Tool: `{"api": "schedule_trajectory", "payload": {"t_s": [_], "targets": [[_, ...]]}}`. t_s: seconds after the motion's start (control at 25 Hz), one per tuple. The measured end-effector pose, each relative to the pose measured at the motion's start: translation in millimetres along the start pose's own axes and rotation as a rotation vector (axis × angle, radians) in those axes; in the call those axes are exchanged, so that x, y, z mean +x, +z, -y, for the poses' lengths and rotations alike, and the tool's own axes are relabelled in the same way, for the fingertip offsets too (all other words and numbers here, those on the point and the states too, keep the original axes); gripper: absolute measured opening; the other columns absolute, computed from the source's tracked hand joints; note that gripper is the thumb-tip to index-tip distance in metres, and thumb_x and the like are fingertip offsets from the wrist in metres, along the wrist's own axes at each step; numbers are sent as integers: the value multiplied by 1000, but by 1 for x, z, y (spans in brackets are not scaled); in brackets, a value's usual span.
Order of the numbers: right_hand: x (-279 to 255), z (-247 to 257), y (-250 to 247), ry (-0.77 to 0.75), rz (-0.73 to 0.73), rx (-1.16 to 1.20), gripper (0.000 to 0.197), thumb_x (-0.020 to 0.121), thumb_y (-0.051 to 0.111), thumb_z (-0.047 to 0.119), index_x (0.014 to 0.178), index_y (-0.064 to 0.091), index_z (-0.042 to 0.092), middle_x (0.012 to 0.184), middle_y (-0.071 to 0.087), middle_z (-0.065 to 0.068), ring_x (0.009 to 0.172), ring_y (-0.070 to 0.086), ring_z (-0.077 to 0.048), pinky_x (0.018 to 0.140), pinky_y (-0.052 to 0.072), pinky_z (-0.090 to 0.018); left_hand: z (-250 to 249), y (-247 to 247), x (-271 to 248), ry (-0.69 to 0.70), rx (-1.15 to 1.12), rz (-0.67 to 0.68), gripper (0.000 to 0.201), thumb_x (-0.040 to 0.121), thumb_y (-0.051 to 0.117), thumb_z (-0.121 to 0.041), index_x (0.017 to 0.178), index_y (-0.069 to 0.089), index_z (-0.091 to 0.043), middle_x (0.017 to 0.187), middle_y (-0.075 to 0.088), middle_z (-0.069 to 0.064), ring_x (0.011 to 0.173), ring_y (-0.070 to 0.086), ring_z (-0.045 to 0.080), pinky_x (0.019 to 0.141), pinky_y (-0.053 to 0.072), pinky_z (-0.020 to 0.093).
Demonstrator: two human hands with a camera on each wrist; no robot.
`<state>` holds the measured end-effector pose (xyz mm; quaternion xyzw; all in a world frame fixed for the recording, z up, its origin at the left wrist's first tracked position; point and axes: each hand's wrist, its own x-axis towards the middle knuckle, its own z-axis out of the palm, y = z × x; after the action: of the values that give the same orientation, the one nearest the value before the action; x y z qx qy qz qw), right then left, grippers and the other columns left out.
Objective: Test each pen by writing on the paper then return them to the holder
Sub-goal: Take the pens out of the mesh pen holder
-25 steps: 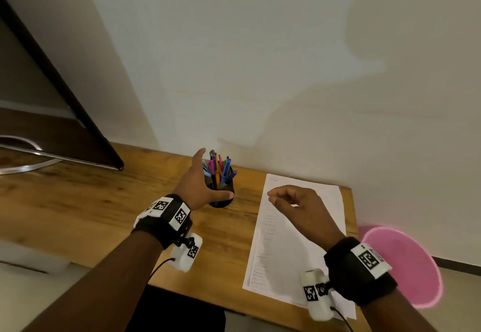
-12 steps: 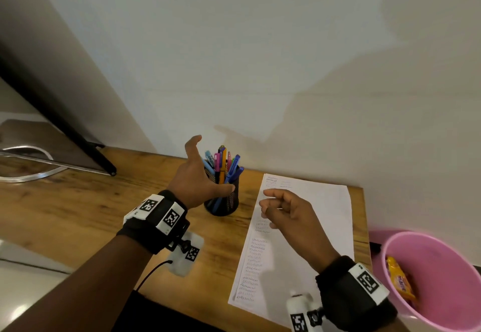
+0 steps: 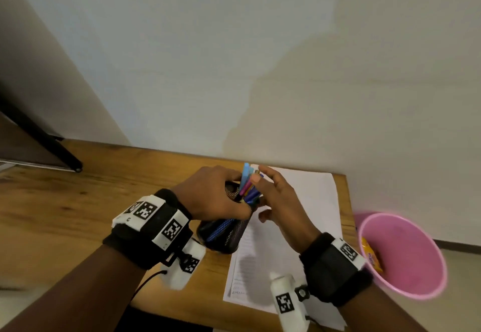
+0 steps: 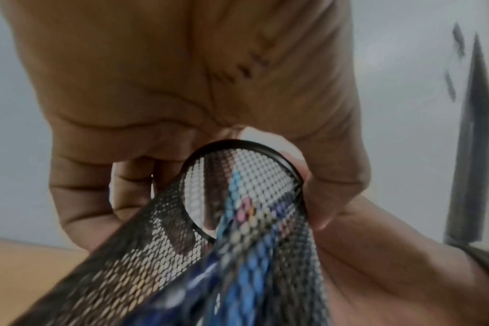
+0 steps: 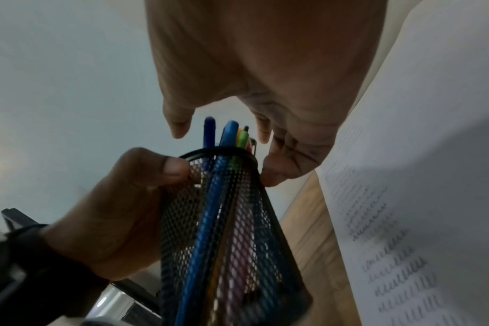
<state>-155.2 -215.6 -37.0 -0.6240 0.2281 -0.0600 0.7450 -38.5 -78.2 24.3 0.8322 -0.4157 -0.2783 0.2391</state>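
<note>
A black mesh pen holder (image 3: 223, 232) with several coloured pens (image 3: 248, 186) is tilted, top leaning toward the paper. My left hand (image 3: 216, 193) grips it near the rim, thumb (image 5: 176, 169) pressed on the mesh (image 4: 237, 253). My right hand (image 3: 276, 196) is beside the pen tops (image 5: 229, 132) with fingers (image 5: 179, 125) spread on either side of them, pinching none. The white paper (image 3: 312, 201) lies on the desk to the right, with rows of handwritten marks (image 5: 391, 253).
The wooden desk (image 3: 65, 214) runs left from the holder. A dark screen edge (image 3: 39, 134) stands at the far left by the wall. Off the desk's right end sits a pink bin (image 3: 421, 266) holding an orange packet (image 3: 372, 256).
My left hand went from open beside the holder to gripping and tilting it. My right hand moved left from over the paper to the pen tops.
</note>
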Motion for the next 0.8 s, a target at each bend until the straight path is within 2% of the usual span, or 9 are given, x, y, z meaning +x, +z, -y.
{"api": "schedule_trajectory", "payload": {"t_s": [0.08,0.16,0.24,0.28,0.36,0.44,0.56,0.64,0.8], "targets": [[4,-2,5,-23,-36,-47,36,93,63,49,115,63,20,83,69,-1,68,59,-15,50,41,-24,-5,6,-1,15,88,46,24,65,78,-45,84,66,-35,75,67,-12,69,63,2,61,47,18],[7,-4,10,-46,-77,-51,30,96,62,38,103,65,9,79,65,-4,62,58,-11,47,39,-18,-7,10,-1,14,178,78,26,64,78,-46,80,62,-35,70,61,-11,67,59,5,57,42,17],[10,-5,13,-78,-110,-53,27,97,63,29,103,64,3,82,66,-9,60,62,-4,47,42,-12,-5,11,-2,8,250,56,36,62,79,-47,90,63,-30,77,62,-9,73,59,7,61,47,21],[11,-6,14,-96,-122,-65,27,98,63,27,103,63,1,84,67,-14,61,64,-5,48,44,-11,-3,12,-2,-2,267,37,49,61,80,-48,102,62,-27,83,63,-9,78,60,9,66,52,24],[15,-10,14,-130,-142,-126,27,99,60,26,99,60,-1,87,71,-20,68,72,-16,52,55,-22,1,15,0,-24,219,7,82,57,82,-45,126,41,-28,92,64,-5,85,61,13,72,59,32],[19,-15,12,-154,-150,-178,24,101,58,22,96,58,-2,83,74,-15,72,75,-25,65,62,-35,4,17,1,-40,172,-20,102,56,85,-40,135,21,-33,94,62,0,89,59,15,72,61,36],[24,-16,6,-143,-182,-170,19,102,53,17,98,57,-1,79,74,-10,69,75,-24,61,60,-30,2,18,3,-26,112,-49,110,54,85,-41,139,14,-38,93,61,-2,94,56,17,74,60,38],[25,-15,1,-156,-205,-199,13,101,52,17,99,59,7,76,73,-3,68,74,-19,60,60,-27,-5,21,6,-7,116,-39,111,56,84,-41,141,12,-38,90,57,-9,96,53,17,77,58,37],[22,-18,-1,-244,-233,-405,24,94,63,35,90,65,11,80,73,-3,75,72,-20,71,61,-32,-9,31,8,23,215,-34,120,56,84,-39,145,5,-38,90,54,-10,99,46,18,78,55,36]]}}
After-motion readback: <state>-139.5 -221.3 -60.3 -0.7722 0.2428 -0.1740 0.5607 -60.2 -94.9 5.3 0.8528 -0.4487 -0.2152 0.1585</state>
